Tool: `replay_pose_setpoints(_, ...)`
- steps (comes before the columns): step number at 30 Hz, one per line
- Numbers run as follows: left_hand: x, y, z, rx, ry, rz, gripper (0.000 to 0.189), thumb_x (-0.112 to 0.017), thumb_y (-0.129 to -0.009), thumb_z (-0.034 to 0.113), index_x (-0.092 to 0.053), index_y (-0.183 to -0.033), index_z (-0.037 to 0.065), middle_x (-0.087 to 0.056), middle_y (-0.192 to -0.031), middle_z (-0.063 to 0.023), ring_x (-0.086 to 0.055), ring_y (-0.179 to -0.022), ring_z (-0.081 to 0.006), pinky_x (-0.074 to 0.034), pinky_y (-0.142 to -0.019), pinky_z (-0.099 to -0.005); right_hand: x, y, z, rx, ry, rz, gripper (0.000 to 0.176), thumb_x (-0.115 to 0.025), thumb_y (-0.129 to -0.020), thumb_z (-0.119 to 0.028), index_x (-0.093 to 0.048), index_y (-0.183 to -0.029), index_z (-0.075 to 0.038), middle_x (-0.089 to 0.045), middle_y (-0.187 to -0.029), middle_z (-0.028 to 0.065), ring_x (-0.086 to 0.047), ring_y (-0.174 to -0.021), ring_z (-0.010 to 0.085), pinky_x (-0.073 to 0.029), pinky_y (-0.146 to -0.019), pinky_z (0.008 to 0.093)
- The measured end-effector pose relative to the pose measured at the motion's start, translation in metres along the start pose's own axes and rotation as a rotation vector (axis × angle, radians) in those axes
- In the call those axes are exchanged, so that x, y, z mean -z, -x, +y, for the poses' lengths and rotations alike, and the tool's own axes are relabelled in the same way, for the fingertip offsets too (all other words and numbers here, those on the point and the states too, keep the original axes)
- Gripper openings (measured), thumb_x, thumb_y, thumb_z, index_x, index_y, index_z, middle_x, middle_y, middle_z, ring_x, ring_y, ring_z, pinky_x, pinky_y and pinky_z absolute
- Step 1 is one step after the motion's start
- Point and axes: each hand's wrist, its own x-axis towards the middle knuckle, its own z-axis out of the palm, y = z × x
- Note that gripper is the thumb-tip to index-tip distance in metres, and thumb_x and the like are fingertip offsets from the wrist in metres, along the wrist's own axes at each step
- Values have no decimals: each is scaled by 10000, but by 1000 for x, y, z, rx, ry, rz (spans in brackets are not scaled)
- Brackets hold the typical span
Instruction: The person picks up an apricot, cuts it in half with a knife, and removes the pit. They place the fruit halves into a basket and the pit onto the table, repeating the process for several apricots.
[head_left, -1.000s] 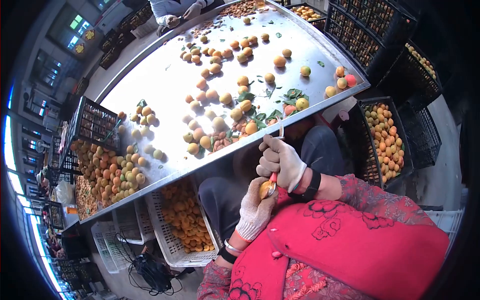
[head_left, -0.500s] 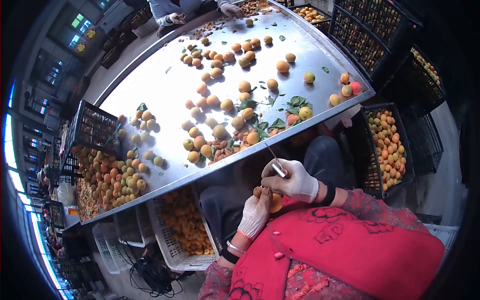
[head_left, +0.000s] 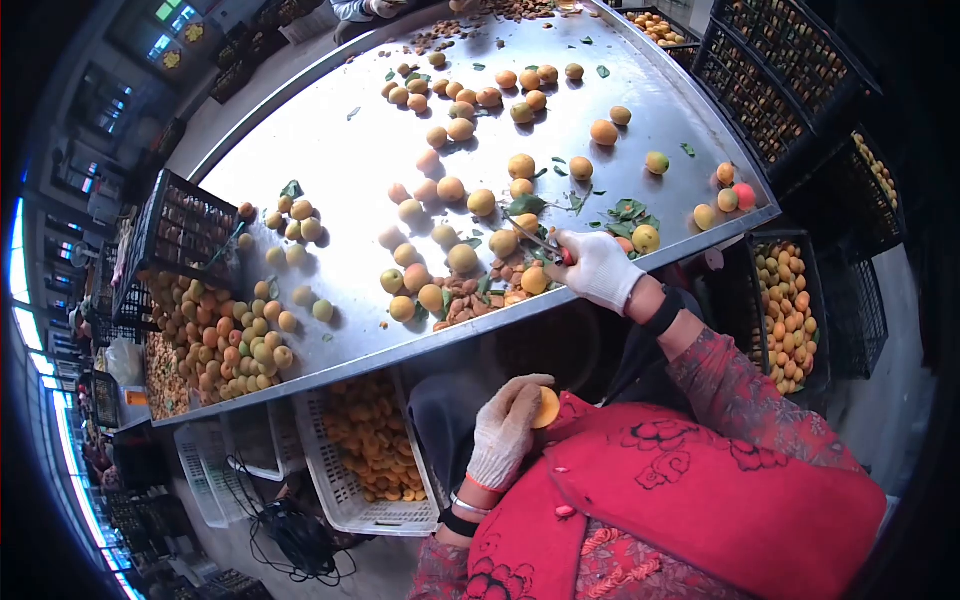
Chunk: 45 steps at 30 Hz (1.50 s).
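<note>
In a white glove, my left hand [head_left: 503, 430] is closed on an apricot half [head_left: 546, 408] in front of my red apron. My right hand [head_left: 600, 268], also gloved, is over the near edge of the metal table [head_left: 330, 373]. Its fingers are wrapped round a knife [head_left: 540, 241], the thin blade pointing left and away from me. Beneath and left of the blade lies a pile of brown apricot pits [head_left: 468, 303]. Whole apricots [head_left: 462, 259] and green leaves [head_left: 630, 212] surround it.
A white basket [head_left: 350, 515] of apricot halves stands below the table, left of my legs. Black crates of apricots [head_left: 788, 320] are on the right. A tilted black crate [head_left: 190, 228] is beside heaped apricots on the left. Another person's hand [head_left: 385, 8] shows at the far edge.
My right hand has moved from beside my left hand up to the table with the knife. The left hand remains in my lap area, the apricot's cut face now showing. The view has shifted slightly.
</note>
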Motion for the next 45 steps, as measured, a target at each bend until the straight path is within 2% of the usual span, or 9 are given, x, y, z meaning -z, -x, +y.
replay_pose_setpoints(6, 80, 22, 20, -262, 83, 643, 260, -509, -983, 245, -624, -1053, 22, -582, -764, -25, -504, -519, -71, -389, -446, -190, -29, -30, 2, -98, 285, -340, 206, -615, -791, -256, -618, -902, -83, -669, -809, 167, -655, -841, 350, -505, -747, 461)
replay_pose_setpoints(9, 145, 47, 4, -305, -224, 1004, 257, -551, -974, 222, -619, -1099, 7, -586, -1006, -49, -528, -881, -108, -438, -787, -226, -36, -37, -4, -111, 349, -457, 244, -622, -793, -290, -627, -923, -84, -676, -856, 169, -657, -877, 339, -510, -763, 453)
replay_pose_setpoints(13, 200, 67, -28, -269, -474, 1238, 219, -569, -959, 156, -609, -1106, -1, -581, -1041, -55, -544, -913, -120, -449, -824, -235, -39, -42, -6, -146, 410, -542, 301, -617, -781, -335, -634, -938, -79, -675, -882, 184, -656, -888, 345, -513, -775, 449)
replay_pose_setpoints(18, 158, 44, -3, -372, -106, 913, 203, -572, -944, 101, -607, -1115, -4, -616, -1006, -60, -568, -903, -111, -463, -814, -233, -30, -42, -3, -172, 253, -398, 347, -636, -752, -379, -646, -849, -46, -674, -835, 190, -649, -826, 367, -510, -751, 430)
replay_pose_setpoints(22, 107, 3, 6, -352, -5, 534, 228, -569, -925, 62, -606, -1141, -3, -635, -974, -39, -581, -883, -104, -465, -811, -225, -2, -28, -22, -406, -708, -402, 288, -604, -866, -270, -666, -901, 9, -628, -684, 58, -594, -620, 104, -466, -539, 264)
replay_pose_setpoints(26, 49, -17, 21, -348, -92, 202, 282, -541, -942, 73, -564, -1211, -9, -633, -983, -70, -593, -866, -118, -470, -795, -231, 18, 10, -55, -457, -928, -492, 299, -532, -859, -213, -608, -1050, 5, -488, -576, -15, -402, -402, 45, -369, -346, 202)
replay_pose_setpoints(30, 13, -22, 12, -343, 9, -16, 472, -518, -947, 90, -401, -1402, 43, -572, -1190, -81, -563, -1016, -129, -451, -889, -261, 27, 44, -76, -357, -957, -555, 243, -522, -915, -189, -613, -1059, -15, -555, -731, -18, -459, -550, 29, -352, -464, 192)
replay_pose_setpoints(41, -12, 4, -7, -615, 24, 100, 637, -556, -905, 9, -260, -1468, 33, -530, -1267, -115, -533, -1124, -165, -425, -975, -280, -8, 101, -76, -135, -857, -209, 205, -558, -943, -134, -576, -1089, 9, -630, -926, 28, -546, -846, 64, -464, -762, 238)
replay_pose_setpoints(45, -8, -1, -13, -734, -39, 77, 464, -553, -915, 22, -434, -1364, 23, -561, -1217, -96, -551, -1094, -155, -445, -963, -290, -9, 113, -83, -137, -981, -80, 255, -542, -946, -118, -549, -1159, 22, -621, -1024, 61, -552, -951, 82, -456, -861, 247)
